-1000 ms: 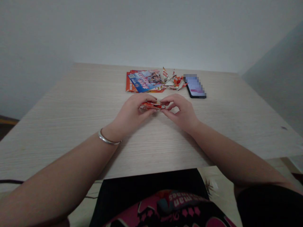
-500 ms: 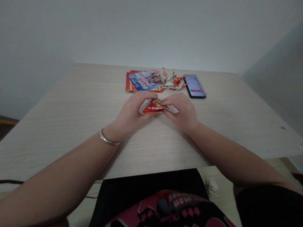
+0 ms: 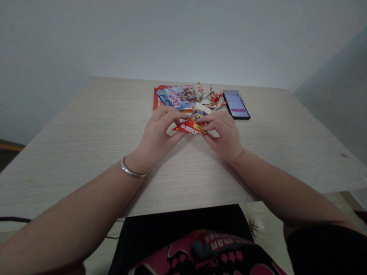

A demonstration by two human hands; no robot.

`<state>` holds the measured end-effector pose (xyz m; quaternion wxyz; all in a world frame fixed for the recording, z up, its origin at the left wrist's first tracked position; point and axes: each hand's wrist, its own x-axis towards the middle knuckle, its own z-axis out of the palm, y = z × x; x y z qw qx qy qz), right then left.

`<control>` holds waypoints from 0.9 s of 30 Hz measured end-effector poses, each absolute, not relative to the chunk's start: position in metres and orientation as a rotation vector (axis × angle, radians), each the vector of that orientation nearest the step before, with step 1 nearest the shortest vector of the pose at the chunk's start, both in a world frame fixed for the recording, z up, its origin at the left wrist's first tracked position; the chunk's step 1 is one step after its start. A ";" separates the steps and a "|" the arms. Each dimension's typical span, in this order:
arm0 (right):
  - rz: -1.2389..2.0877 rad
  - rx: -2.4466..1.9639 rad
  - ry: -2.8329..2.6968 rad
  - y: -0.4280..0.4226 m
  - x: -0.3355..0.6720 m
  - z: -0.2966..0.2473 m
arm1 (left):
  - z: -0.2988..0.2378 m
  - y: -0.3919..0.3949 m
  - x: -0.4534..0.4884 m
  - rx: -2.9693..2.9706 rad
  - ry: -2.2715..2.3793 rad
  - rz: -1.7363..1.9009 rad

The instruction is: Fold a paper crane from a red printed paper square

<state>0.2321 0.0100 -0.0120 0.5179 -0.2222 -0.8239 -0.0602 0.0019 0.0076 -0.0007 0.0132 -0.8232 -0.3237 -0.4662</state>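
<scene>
Head view: two hands on one folded leaflet

A pale desk (image 3: 86, 126) carries a leaflet stack (image 3: 172, 97), a phone (image 3: 237, 107) and small paper figures (image 3: 209, 98) along its far edge. Mid-desk, the left hand (image 3: 156, 137) and right hand (image 3: 225, 133) pinch the folded leaflet (image 3: 190, 126) between closed fingers.

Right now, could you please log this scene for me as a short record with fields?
left hand: pinches the folded paper at its left edge
right hand: pinches its right edge
folded paper: red, printed, a triangular face showing
left wrist: silver bangle
behind hands: leaflet stack, paper figures, phone with lit screen
surface: pale wooden table
</scene>
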 end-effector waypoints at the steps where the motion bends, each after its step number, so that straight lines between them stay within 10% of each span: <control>1: -0.131 -0.522 -1.967 0.010 0.232 -0.012 | -0.001 0.009 0.002 -2.558 -1.025 -1.459; 27: 0.214 -0.625 -1.903 0.012 0.235 -0.014 | 0.002 0.007 -0.002 -2.654 -0.940 -1.450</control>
